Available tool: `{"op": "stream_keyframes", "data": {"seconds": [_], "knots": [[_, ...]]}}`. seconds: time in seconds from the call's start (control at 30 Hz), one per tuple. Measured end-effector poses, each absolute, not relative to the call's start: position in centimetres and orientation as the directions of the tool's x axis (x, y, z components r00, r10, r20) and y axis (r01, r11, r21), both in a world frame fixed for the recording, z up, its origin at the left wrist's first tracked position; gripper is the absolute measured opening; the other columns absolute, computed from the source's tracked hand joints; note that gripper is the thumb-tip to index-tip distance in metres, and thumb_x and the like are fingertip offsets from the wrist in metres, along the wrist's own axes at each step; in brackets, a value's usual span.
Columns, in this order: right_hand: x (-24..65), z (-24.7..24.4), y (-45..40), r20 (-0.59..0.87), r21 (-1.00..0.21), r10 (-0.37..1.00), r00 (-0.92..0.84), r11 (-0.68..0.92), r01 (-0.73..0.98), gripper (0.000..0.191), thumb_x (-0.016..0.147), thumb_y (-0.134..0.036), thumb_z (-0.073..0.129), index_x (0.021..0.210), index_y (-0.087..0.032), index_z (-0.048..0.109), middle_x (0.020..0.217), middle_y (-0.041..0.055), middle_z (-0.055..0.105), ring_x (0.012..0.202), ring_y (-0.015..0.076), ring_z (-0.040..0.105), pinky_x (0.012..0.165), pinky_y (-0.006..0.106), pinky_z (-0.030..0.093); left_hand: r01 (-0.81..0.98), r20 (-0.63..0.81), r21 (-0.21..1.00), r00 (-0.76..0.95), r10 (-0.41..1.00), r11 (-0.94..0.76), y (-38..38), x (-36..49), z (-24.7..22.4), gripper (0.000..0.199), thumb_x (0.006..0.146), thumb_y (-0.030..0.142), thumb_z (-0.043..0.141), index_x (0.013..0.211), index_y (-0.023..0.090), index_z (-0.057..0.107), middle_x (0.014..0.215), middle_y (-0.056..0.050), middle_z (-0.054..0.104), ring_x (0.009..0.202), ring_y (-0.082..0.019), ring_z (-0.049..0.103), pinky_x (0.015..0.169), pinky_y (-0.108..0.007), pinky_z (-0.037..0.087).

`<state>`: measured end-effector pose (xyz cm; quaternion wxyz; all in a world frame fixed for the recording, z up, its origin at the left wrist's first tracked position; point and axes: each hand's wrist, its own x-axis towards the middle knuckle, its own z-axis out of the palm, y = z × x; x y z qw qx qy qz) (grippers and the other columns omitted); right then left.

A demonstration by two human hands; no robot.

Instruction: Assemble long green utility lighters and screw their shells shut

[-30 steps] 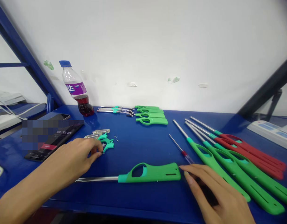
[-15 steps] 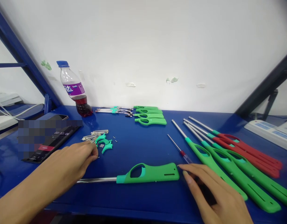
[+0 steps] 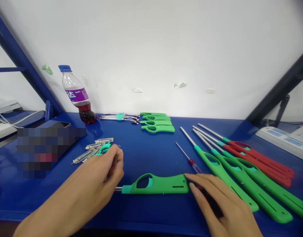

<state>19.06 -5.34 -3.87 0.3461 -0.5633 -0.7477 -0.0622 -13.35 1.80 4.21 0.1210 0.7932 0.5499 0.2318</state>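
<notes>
A green long-necked lighter (image 3: 166, 184) lies flat near the front of the blue table, its metal tube pointing left. My right hand (image 3: 215, 197) is at the lighter's right end, thumb and index finger apart at its edge. My left hand (image 3: 104, 174) is closed above the tube, its fingertips curled together; what they hold, if anything, is hidden. Just behind it lie teal plastic pieces (image 3: 105, 148) and clear tubes (image 3: 86, 156). A screwdriver (image 3: 195, 166) with a clear and red handle rests beyond my right hand.
Several green lighters (image 3: 255, 191) and red lighters (image 3: 267, 164) lie at right, before a white power strip (image 3: 284, 141). Green casings (image 3: 157, 128) and metal rods (image 3: 119, 117) are near the wall. A bottle (image 3: 79, 95) and a phone (image 3: 65, 125) are at left.
My left hand has moved right, from beside the small parts to above the lighter's tube, uncovering more clear tubes. My right hand has shifted slightly left, up to the lighter's end.
</notes>
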Motion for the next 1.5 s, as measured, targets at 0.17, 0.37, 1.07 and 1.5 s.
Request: {"op": "stream_keyframes", "data": {"seconds": [0.17, 0.37, 1.07, 1.5], "knots": [[19.0, -4.0, -4.9, 0.660, -0.228, 0.741, -0.126, 0.357, 0.906, 0.033, 0.110, -0.032, 0.056, 0.139, -0.032, 0.071, 0.142, 0.0049, 0.073, 0.128, 0.0271, 0.072, 0.103, 0.042, 0.064, 0.724, 0.185, 0.532, 0.408, 0.894, -0.440, 0.9, -11.3, 4.5, 0.019, 0.105, 0.034, 0.047, 0.094, 0.029, 0.061, 0.072, 0.003, 0.062, 0.058, -0.018, 0.056, 0.055, -0.029, 0.046], [18.7, -4.1, -4.5, 0.676, -0.193, 0.724, -0.135, 0.351, 0.916, 0.028, 0.111, -0.029, 0.055, 0.132, -0.027, 0.073, 0.137, 0.0063, 0.076, 0.127, 0.0284, 0.072, 0.102, 0.046, 0.062, 0.673, 0.098, 0.640, 0.406, 0.909, -0.370, 1.1, -10.0, 4.1, 0.030, 0.112, 0.042, 0.043, 0.087, 0.027, 0.050, 0.068, 0.006, 0.051, 0.057, -0.015, 0.045, 0.050, -0.024, 0.038], [19.7, -4.7, -5.2, 0.681, -0.317, 0.730, 0.055, 0.226, 0.921, 0.024, 0.112, -0.040, 0.056, 0.125, -0.033, 0.075, 0.117, -0.0043, 0.083, 0.096, 0.0178, 0.082, 0.091, 0.028, 0.063, 0.306, -0.019, 0.950, 0.255, 0.967, -0.062, 1.4, -7.4, 4.1, 0.025, 0.092, 0.045, 0.076, 0.086, 0.021, 0.070, 0.067, 0.001, 0.073, 0.043, -0.011, 0.060, 0.036, -0.018, 0.035], [17.8, -4.1, -6.1, 0.678, -0.723, 0.522, 0.518, 0.343, 0.600, 0.010, 0.098, -0.030, 0.079, 0.105, -0.029, 0.085, 0.108, 0.0017, 0.080, 0.090, 0.0184, 0.075, 0.072, 0.026, 0.058, 0.235, -0.015, 0.970, 0.318, 0.948, -0.064, 1.2, -7.2, 3.7, 0.031, 0.094, 0.050, 0.077, 0.093, 0.019, 0.081, 0.062, -0.002, 0.073, 0.039, -0.012, 0.057, 0.034, -0.019, 0.039]]}}
